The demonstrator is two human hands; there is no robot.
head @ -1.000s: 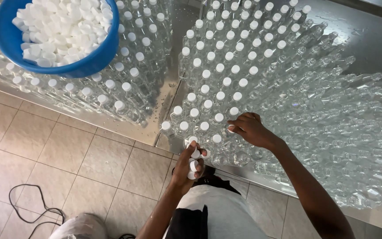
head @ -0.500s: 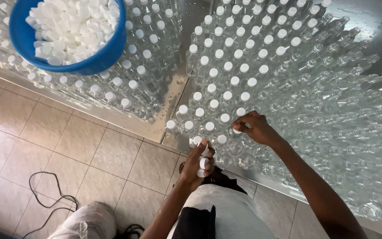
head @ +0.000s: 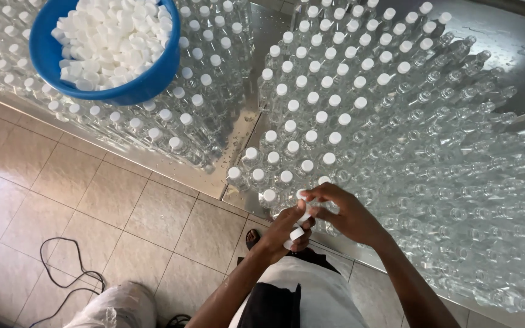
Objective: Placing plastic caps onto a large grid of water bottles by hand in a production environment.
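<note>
Hands meet over the near table edge.
Right hand (head: 350, 215) has drawn back from the bottles (head: 311, 121) to the left hand (head: 287, 231), apparently pinching one of the caps (head: 298, 233) clutched there.

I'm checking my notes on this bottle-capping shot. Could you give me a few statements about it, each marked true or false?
1. The blue bowl holds white caps. True.
2. The left hand is empty. False: it holds several white caps.
3. The right hand is at the near edge of the bottles, close to the left hand. True.
4. Every bottle is capped. False: those on the right stand open.
5. The bowl sits on the floor. False: it rests on capped bottles.
</note>
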